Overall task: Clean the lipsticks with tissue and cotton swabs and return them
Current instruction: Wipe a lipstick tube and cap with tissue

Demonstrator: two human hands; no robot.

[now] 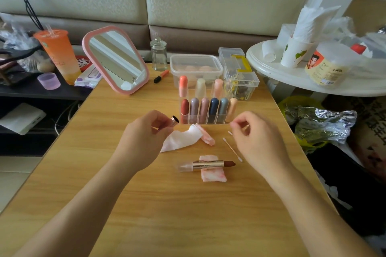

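Left hand [144, 137] curled round rose-gold lipstick tube [174, 121], right hand [257, 137] pinching cotton swab [231, 123], both just in front of organizer [205, 121]. Nine lipsticks [213, 108] in organizer, one uncapped lipstick [206, 164] on worktop [117, 114] nearer me.

Two hands raised over a wooden table [167, 215] among lipstick things.
The left hand [144, 137] grips a rose-gold tube [175, 121], its dark open end turned toward the right hand [258, 139], which pinches a cotton swab [231, 124]. A white tissue [181, 139] lies between the hands, and a second swab [232, 149] just beside the right one. Nearer than both hands, an uncapped lipstick [206, 164] rests across a stained tissue scrap [213, 176]. Beyond the hands stands a clear organizer [208, 120] of capped lipsticks.
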